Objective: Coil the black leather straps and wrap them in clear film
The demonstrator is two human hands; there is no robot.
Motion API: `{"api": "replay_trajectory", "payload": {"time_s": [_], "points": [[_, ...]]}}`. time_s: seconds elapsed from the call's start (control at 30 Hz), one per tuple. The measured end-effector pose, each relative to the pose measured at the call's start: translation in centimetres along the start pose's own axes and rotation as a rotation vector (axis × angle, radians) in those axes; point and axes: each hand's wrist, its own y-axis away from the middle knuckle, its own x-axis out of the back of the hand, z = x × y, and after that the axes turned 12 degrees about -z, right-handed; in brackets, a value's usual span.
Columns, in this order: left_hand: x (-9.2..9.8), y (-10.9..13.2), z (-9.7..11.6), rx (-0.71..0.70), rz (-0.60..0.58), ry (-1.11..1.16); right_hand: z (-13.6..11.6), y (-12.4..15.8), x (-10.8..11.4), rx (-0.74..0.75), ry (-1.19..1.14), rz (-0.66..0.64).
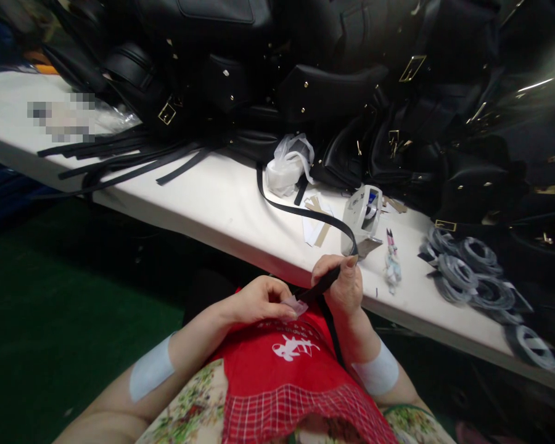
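In the head view, my right hand [346, 290] is closed around a black strap [324, 282], its thumb pointing up. From that hand the strap loops back across the white table to the bags, and another length hangs down in front of the red apron. My left hand [263, 300] pinches a small, thin whitish piece [296, 306] at the near end of the strap. Whether it is paper or plastic film I cannot tell. Both hands are in front of the apron, at the table's near edge.
Black bags [333, 92] with gold buckles are heaped along the back. On the white table [203, 203] are a tape dispenser [363, 216], a white plastic bag [289, 166], pink-handled snippers [391, 256], coiled straps in clear wrap [462, 271] and loose black straps [134, 166].
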Motion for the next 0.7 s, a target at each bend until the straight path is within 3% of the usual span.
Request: {"api": "replay_trajectory", "payload": {"time_s": [0.33, 0.7], "points": [[0.17, 0.09, 0.33, -0.038, -0.048, 0.095, -0.21, 0.05, -0.22, 0.026, -0.074, 0.002], [0.28, -0.05, 0.17, -0.023, -0.013, 0.167, -0.23, 0.14, -0.20, 0.080, -0.097, -0.011]]}}
